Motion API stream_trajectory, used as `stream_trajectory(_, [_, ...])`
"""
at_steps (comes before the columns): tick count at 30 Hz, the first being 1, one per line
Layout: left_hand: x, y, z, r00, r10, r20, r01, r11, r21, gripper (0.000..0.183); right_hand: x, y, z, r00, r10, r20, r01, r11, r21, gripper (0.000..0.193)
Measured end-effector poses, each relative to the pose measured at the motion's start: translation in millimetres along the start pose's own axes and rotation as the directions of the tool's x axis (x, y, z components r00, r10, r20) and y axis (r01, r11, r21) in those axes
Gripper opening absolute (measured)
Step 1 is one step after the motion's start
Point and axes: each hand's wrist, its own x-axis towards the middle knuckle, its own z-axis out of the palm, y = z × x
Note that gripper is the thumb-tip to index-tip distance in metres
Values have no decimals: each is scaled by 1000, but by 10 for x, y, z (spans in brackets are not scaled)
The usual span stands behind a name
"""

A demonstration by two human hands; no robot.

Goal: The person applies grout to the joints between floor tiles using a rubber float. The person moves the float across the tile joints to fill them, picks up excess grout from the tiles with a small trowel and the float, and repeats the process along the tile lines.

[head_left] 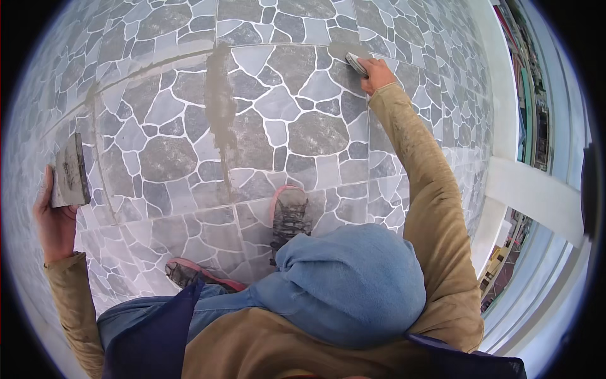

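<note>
My left hand point(55, 224) is raised at the left, its fingers closed on a flat, squarish board point(71, 172) smeared with grey paste. Away at the far right, my right arm stretches out over the tiled floor. There my right hand point(380, 74) is closed around a small flat spreader point(356, 63), whose edge is at the floor by a tile joint. Wet grey grout point(347, 48) lies around that joint, just beyond the spreader. A broad smeared band of grout point(219, 95) runs along another joint, nearer the middle.
The floor tiles point(309, 132) have a grey stone pattern with white lines. My two shoes point(291, 211) stand on them, and my bent knee point(353, 284) in blue jeans is close in front. At right runs a white frame point(530, 189), with stored materials point(536, 101) beyond it.
</note>
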Motion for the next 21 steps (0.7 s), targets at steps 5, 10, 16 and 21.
stream_trajectory(5, [144,-101,49,990,33,137,-38,999,31,42,457,490,-338,960,279,14,-277,959,-53,36])
stream_trajectory(10, [23,5,218,1000,-15,26,15,1000,-3,42,595,-343,-144,950,313,-11,-313,950,-24,34])
stream_trajectory(16, [66,-103,287,996,-15,86,20,998,-53,41,660,-743,-226,988,148,53,-155,975,159,33])
stream_trajectory(21, [95,-102,339,997,-29,69,30,999,-13,40,203,-541,336,925,-160,-344,145,987,-69,54])
